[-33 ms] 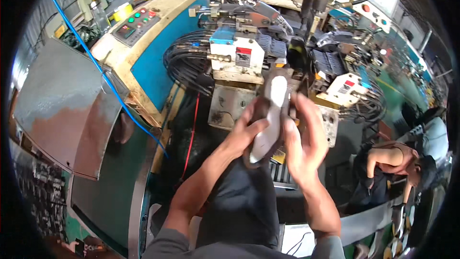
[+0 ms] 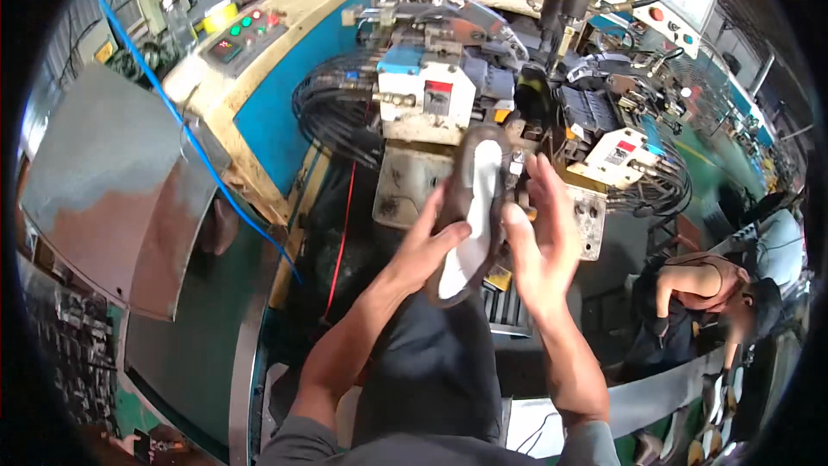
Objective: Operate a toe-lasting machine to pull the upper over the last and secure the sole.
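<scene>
Above the dark-trousered lap, the bare left hand (image 2: pixel 424 252) grasps a long, dark brown shoe (image 2: pixel 479 211) with a white underside, most fingers hidden behind it. The bare right hand (image 2: pixel 545 252) is loosely spread just beside the shoe; whether its thumb touches is unclear. Beyond, a white metal block with a blue top (image 2: pixel 427 103) partly hides tangled black hoses (image 2: pixel 332 125). At right, a stooping co-worker (image 2: pixel 700 286) is small and blurred.

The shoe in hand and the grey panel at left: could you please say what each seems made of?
The shoe: perhaps smooth leather or synthetic, by its dark brown edge; the matt white underside could be board or fabric. The panel: probably dull sheet metal, by its thin edge and rusty-looking patch.
</scene>
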The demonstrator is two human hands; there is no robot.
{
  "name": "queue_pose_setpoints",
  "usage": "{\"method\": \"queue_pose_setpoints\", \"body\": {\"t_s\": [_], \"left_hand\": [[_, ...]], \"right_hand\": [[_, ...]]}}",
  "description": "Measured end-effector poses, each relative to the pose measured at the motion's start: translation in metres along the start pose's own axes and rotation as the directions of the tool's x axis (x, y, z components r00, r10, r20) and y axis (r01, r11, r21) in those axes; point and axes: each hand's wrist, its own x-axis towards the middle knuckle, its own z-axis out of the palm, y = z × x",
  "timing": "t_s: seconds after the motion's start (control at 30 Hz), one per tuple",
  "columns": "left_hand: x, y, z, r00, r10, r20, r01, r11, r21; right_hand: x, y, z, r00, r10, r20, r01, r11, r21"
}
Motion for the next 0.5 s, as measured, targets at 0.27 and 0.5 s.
{"method": "queue_pose_setpoints", "body": {"t_s": [0.27,0.5], "left_hand": [[-0.160,0.026,-0.038,0.974,0.041,-0.222,0.058,0.905,0.422],[-0.238,0.007,-0.066,0.961,0.080,-0.266,0.059,0.877,0.476]], "right_hand": [[-0.103,0.023,0.100,0.698,0.429,0.573,-0.681,0.645,0.346],[-0.157,0.004,0.130,0.564,0.413,0.715,-0.815,0.420,0.400]]}}
